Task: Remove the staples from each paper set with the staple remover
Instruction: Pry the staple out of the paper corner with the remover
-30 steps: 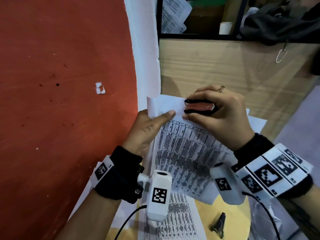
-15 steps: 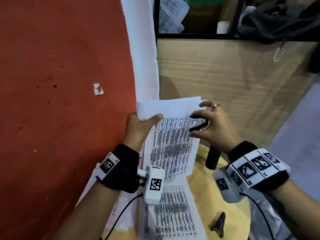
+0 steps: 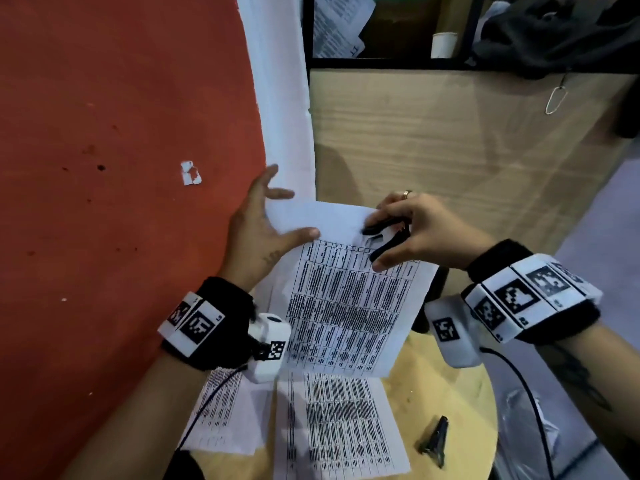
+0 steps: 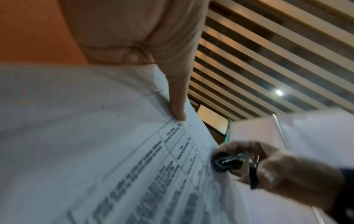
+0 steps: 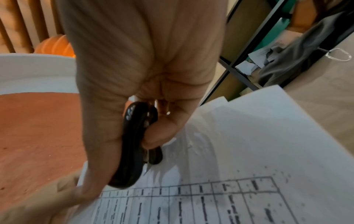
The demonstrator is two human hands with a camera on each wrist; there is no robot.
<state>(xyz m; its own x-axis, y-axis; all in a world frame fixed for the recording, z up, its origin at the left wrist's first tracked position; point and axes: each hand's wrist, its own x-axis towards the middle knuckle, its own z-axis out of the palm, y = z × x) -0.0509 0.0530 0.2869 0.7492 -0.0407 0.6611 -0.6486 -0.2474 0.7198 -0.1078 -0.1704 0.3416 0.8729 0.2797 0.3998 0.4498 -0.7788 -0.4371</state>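
Observation:
My left hand holds up a stapled paper set printed with tables, pinching its top left corner with the thumb in front and spread fingers behind. My right hand grips a black staple remover at the sheet's top edge, right of the middle; its two arms stand apart. The remover points down onto the paper in the right wrist view. I cannot make out any staple.
More printed sheets lie flat on the round yellow table, with a small black clip-like tool near its right edge. A red wall stands left and a wooden cabinet panel behind.
The right hand has moved the remover left along the top edge and its arms have spread. The paper set now tilts to the right, and the left fingers have fanned out.

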